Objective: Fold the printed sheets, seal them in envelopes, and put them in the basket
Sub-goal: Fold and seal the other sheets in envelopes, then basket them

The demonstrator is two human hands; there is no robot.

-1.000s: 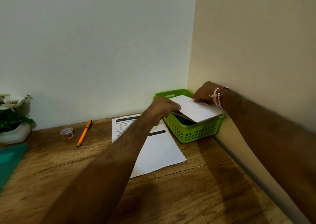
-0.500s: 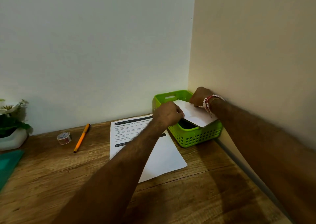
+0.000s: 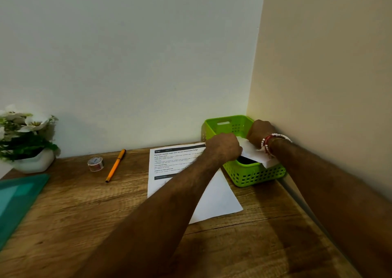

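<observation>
Green basket, 2 o'clock: white envelope tilted across rim. Left hand at its 9 o'clock and right hand at its 12 grip it, fingers curled.

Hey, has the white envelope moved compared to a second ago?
Yes. Against the green basket, the envelope has sunk lower and deeper into it; one corner still overhangs the near right rim.

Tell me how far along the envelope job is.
Nearly done: one white envelope is at the green basket, tilted across its rim, not fully in. In hand: the left hand and right hand grip it. Left: a printed sheet lies unfolded on the desk.
</observation>
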